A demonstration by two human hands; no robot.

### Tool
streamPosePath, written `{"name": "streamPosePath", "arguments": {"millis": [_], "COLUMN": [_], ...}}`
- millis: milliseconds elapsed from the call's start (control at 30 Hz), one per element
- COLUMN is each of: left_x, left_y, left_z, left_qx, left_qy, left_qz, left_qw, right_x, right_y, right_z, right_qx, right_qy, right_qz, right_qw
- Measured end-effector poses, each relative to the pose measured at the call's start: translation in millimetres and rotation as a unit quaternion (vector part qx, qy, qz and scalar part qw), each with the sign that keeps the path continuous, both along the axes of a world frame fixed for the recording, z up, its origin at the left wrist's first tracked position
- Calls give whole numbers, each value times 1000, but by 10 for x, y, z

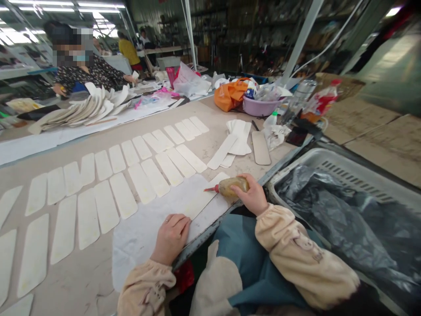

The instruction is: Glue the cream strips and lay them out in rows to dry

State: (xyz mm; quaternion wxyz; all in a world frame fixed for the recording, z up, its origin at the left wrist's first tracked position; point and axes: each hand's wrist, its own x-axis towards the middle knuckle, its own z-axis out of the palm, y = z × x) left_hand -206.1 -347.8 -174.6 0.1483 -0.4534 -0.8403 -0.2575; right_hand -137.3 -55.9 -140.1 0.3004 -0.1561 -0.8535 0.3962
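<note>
My right hand [251, 195] is wrapped round a squeeze bottle [232, 187] with brownish contents and a red nozzle. The bottle lies nearly level, its tip pointing left just over a white rounded strip [202, 199]. At the near left end of that strip, my left hand [173, 237] rests with fingers curled and pressed together on its end; the fingertips are partly hidden. Under the strip lies a white sheet [138, 237] at the table's edge. Several similar white strips [123, 195] are laid out in two rows to the left, some with faint yellowish marks.
Loose white pieces [238, 136] and a grey-beige strip [261, 148] lie farther back. Behind them stand an orange bag [228, 94] and a purple basin [261, 106]. A grey crate [315, 154] lined with dark plastic is on my right. A co-worker [95, 70] sits across the table by stacked pieces [82, 107].
</note>
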Motion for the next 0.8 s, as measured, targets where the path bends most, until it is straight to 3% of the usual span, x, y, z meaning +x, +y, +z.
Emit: {"name": "streamPosePath", "arguments": {"millis": [267,400,500,633,800], "left_x": [-19,-23,-12,1,-1], "left_y": [1,-3,13,32,21], "left_z": [9,-3,13,35,30], "left_qx": [12,14,11,9,-2], "left_qy": [13,12,4,-4,-11], "left_qz": [-5,-3,-1,1,1], "left_qw": [1000,1000,1000,1000,1000], "right_x": [22,49,103,145,78], "right_y": [419,455,361,127,-182], "right_z": [-116,-137,-48,93,103], "right_qx": [41,36,9,-39,-45], "right_qy": [32,36,33,3,-18], "right_qz": [-130,-150,-108,24,132], "right_qw": [990,987,994,999,990]}}
